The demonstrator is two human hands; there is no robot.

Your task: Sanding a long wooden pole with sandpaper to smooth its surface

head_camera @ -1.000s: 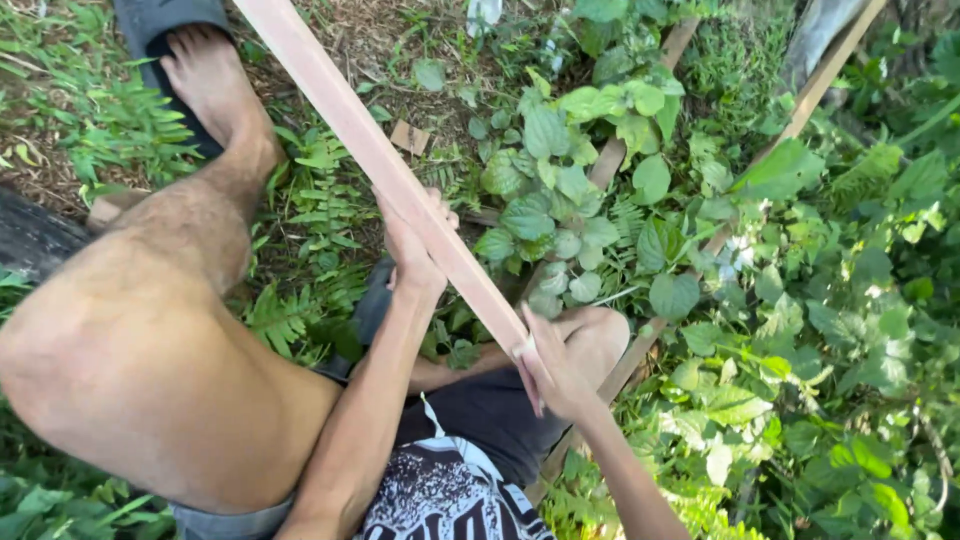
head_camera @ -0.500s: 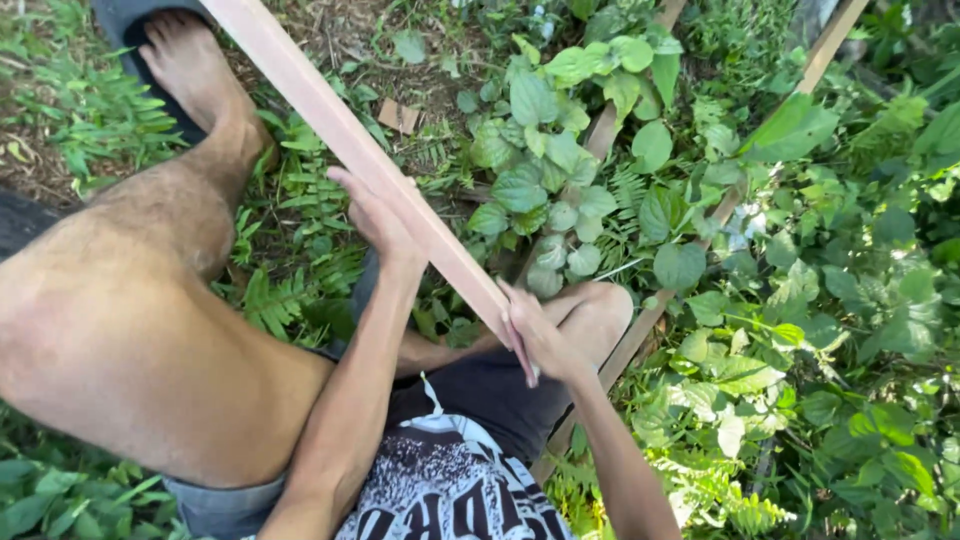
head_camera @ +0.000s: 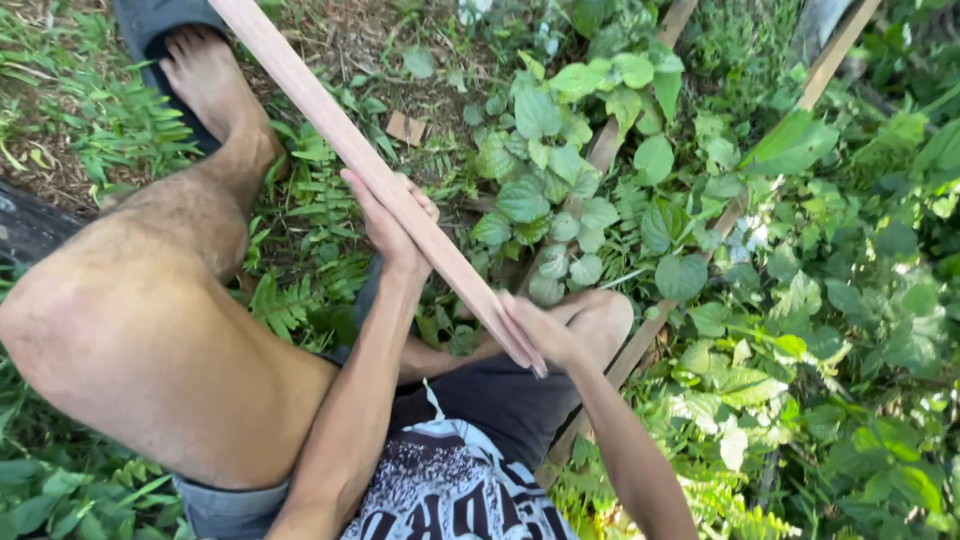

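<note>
A long pale wooden slat (head_camera: 330,120) runs from the top left down to my lap. My left hand (head_camera: 385,220) grips it around its middle, fingers wrapped over the far edge. My right hand (head_camera: 540,330) holds its near end, close to my right knee (head_camera: 605,310). My bare left leg (head_camera: 150,330) is bent up at the left, its foot in a dark sandal (head_camera: 160,30) on the ground. I wear dark shorts and a black and white printed shirt.
Broad-leaved green plants (head_camera: 560,180) and ferns (head_camera: 280,300) cover the ground ahead and to the right. Two more wooden slats (head_camera: 830,55) lie diagonally among the leaves. Bare soil with dry leaves shows at the top left. A dark object (head_camera: 25,225) sits at the left edge.
The view has shifted slightly, and my left hand has slid a little up along the slat. My right hand stays on the near end.
</note>
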